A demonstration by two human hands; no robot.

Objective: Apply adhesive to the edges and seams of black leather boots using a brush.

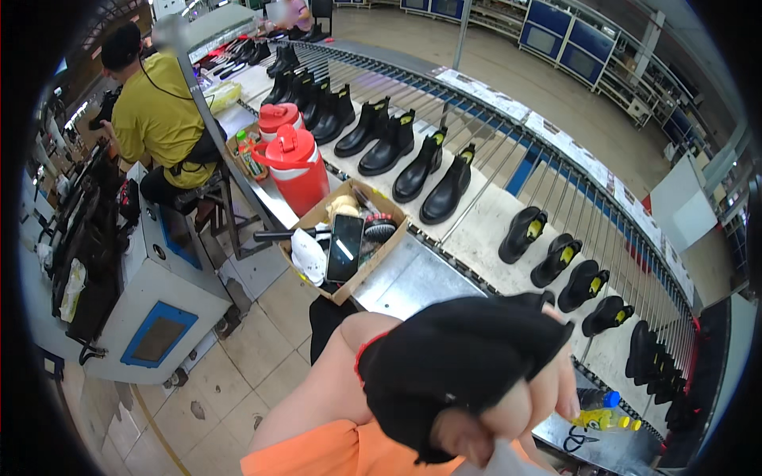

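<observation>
My left hand (508,404) is close to the camera at the lower middle, wearing a black fingerless glove (452,357) with a red-edged cuff. Its bare fingers are bent and partly blurred. Below them is something whitish (508,462), perhaps cloth, cut off by the frame's edge. Whether the fingers hold it, or something else behind the glove, cannot be made out. My bare arm (317,389) comes in beside an orange garment (333,448). My right hand cannot be made out. Past the glove, black ankle boots (448,190) stand in a row on the conveyor line.
A cardboard box (345,292) holds a phone (345,247), a brush (379,228) and other items. Red jugs (295,170) stand behind it. Scissors (575,439) and bottles (607,399) lie at right. A person in yellow (159,111) sits at left near a white machine (159,293).
</observation>
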